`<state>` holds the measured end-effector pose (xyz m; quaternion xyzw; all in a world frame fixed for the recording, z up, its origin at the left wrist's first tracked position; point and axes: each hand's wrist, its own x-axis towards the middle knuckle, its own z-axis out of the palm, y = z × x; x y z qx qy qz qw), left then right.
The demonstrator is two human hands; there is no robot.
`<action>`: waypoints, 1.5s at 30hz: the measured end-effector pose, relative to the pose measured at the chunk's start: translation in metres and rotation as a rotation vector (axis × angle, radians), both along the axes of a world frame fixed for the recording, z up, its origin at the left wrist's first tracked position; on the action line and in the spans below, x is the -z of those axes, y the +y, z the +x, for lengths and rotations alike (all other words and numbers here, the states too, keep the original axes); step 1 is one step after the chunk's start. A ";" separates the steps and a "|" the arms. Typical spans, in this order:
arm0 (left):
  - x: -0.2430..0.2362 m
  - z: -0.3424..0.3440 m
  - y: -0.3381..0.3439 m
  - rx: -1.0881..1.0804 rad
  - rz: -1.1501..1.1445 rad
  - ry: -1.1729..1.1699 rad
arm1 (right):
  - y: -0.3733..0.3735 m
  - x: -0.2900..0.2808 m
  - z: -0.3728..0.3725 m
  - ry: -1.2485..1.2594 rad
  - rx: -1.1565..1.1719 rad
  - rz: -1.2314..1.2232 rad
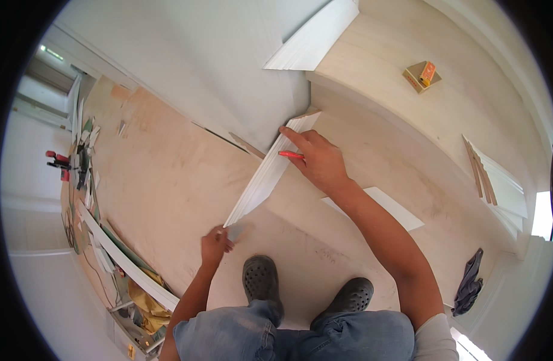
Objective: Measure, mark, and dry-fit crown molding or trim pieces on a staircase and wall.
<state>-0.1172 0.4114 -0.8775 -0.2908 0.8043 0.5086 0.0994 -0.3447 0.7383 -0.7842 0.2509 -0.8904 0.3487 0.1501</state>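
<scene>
A white piece of baseboard molding [263, 173] with a grooved profile slants across the middle, its far end against the corner of a pale panel [228, 72]. My left hand [214, 245] has its fingers closed at the molding's near end. Over the far part is my right hand [321, 157], pinching a red pencil [292, 154]. Its index finger stretches forward and rests on the molding close to the panel corner. The pencil's tip points left, toward the molding's face.
A small cardboard box [421, 76] sits on the raised step at upper right. White molding offcuts [499, 180] lean at the right, near a dark cloth [469, 283]. A white flat piece [388, 207] lies under my right forearm. Red-and-black tools [62, 162] and scraps line the left wall.
</scene>
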 end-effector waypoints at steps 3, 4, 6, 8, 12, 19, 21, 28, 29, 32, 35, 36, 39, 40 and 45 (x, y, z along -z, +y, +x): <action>-0.063 -0.051 0.006 -0.174 -0.067 0.340 | -0.003 -0.002 -0.001 -0.043 0.001 -0.005; -0.088 -0.069 0.014 -0.122 -0.016 0.400 | -0.002 0.000 -0.001 -0.069 0.001 -0.004; -0.138 -0.093 0.043 0.075 -0.064 0.408 | -0.004 0.003 0.001 -0.117 0.007 -0.037; -0.163 -0.106 0.074 0.273 -0.111 0.416 | -0.006 0.005 -0.001 -0.162 0.014 -0.069; -0.169 -0.119 0.106 0.637 -0.617 0.286 | -0.013 0.002 -0.004 -0.242 0.097 -0.129; -0.159 -0.126 0.106 0.689 -0.759 0.235 | -0.014 0.002 -0.006 -0.280 0.078 -0.115; -0.158 -0.128 0.107 0.687 -0.746 0.247 | -0.014 0.004 -0.007 -0.254 0.086 -0.122; -0.154 -0.131 0.115 0.691 -0.821 0.193 | -0.015 0.010 -0.009 -0.123 0.100 -0.107; -0.152 -0.132 0.115 0.687 -0.821 0.189 | -0.015 0.009 -0.009 -0.126 0.096 -0.108; -0.147 -0.137 0.114 0.715 -0.849 0.163 | -0.015 0.005 -0.009 -0.267 0.099 -0.095; -0.149 -0.139 0.110 0.771 -0.837 0.184 | -0.014 0.006 -0.011 -0.224 0.104 -0.083; -0.151 -0.140 0.110 0.776 -0.820 0.186 | -0.013 0.005 -0.012 -0.191 0.099 -0.084; -0.151 -0.139 0.108 0.771 -0.789 0.193 | -0.012 0.005 -0.013 -0.154 0.088 -0.090; -0.151 -0.139 0.109 0.761 -0.780 0.198 | -0.012 0.006 -0.013 -0.149 0.084 -0.100; -0.148 -0.141 0.109 0.753 -0.755 0.194 | -0.011 0.010 -0.021 -0.116 0.077 -0.088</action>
